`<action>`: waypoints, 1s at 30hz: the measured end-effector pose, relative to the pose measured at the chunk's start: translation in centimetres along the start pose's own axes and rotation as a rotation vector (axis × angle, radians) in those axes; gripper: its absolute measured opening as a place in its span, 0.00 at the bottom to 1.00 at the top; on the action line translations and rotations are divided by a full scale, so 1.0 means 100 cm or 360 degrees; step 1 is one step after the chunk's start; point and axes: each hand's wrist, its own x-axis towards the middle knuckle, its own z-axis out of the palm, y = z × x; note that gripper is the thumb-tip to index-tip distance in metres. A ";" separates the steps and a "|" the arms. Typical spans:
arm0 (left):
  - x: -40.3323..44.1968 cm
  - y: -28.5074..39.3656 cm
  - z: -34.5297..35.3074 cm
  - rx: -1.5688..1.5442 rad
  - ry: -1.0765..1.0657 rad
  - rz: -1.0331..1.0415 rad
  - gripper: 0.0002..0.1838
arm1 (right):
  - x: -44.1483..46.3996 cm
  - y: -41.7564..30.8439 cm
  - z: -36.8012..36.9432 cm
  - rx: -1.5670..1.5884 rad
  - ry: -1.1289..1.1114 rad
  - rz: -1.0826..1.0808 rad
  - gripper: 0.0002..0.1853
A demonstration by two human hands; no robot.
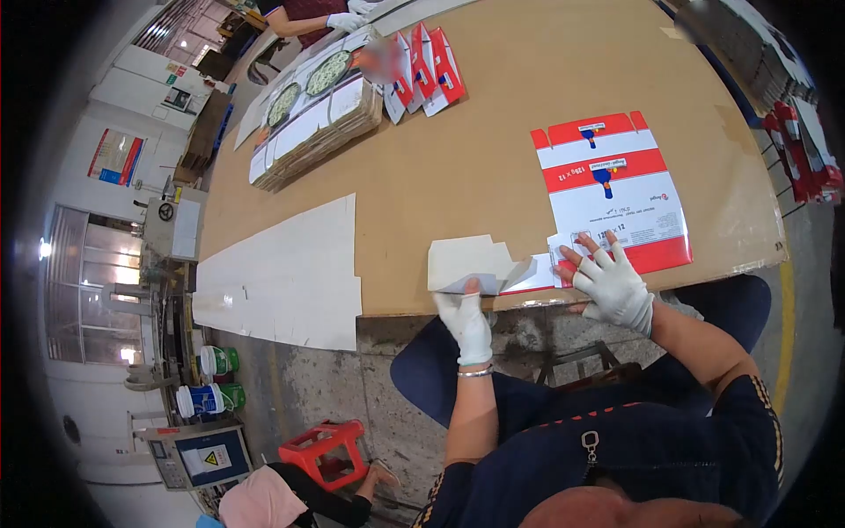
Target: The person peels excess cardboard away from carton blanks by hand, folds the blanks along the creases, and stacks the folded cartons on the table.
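A printed red-and-white flat carton sheet (616,198) lies by the table's near edge, one end folded over so that its plain whitish inner side (466,261) faces up. My left hand (465,327), in a white fingerless glove, grips the near edge of this folded end; the thumb shows on top and the other fingers are mostly hidden. On the printed part rests my right hand (612,286), gloved alike, with its fingers spread over the sheet beside the fold. To the left lies a separate plain white sheet (282,277), partly past the table edge.
On the brown-topped table (475,150), a bundled carton stack (326,123) stands at the far left, beside several red-and-white folded cartons (431,70). A co-worker's gloved hand (346,21) is behind the stack. A red stool (326,453) and another person (273,497) are at lower left.
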 end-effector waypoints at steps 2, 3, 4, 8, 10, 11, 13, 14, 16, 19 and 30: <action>0.005 0.000 0.010 0.0078 0.0002 -0.0118 0.24 | 0.001 0.000 -0.002 0.0017 0.0021 -0.0010 0.40; 0.005 0.004 0.018 0.0299 0.0045 -0.0053 0.21 | 0.001 0.001 -0.002 0.0024 0.0041 -0.0019 0.41; 0.002 0.005 0.025 0.0521 0.0082 0.0006 0.18 | -0.002 0.001 -0.003 0.0033 0.0056 -0.0021 0.41; 0.015 -0.033 0.015 0.1158 -0.0363 0.0978 0.22 | -0.009 0.023 -0.013 -0.0171 0.0008 -0.0237 0.35; 0.013 -0.016 0.023 0.1329 -0.0863 0.0955 0.37 | -0.016 0.035 -0.016 -0.0349 0.0127 -0.0238 0.32; 0.019 -0.016 0.027 0.1514 -0.1062 0.1146 0.40 | -0.019 0.037 -0.024 -0.0203 0.0082 -0.0169 0.31; 0.021 -0.012 0.029 0.1814 -0.1407 0.1283 0.43 | -0.017 0.036 -0.026 -0.0259 0.0048 -0.0152 0.32; 0.019 -0.010 0.028 0.1790 -0.1406 0.1234 0.42 | -0.017 0.036 -0.026 -0.0285 0.0030 -0.0145 0.32; 0.010 0.004 0.036 0.1738 -0.1410 0.1139 0.41 | -0.017 0.036 -0.022 -0.0290 0.0046 -0.0152 0.30; 0.005 0.002 0.045 0.1943 -0.1392 0.1140 0.41 | -0.019 0.036 -0.012 -0.0295 0.0105 -0.0175 0.29; -0.006 0.008 0.060 0.2510 -0.1336 0.0954 0.40 | -0.023 0.032 0.014 -0.0359 0.0211 -0.0170 0.27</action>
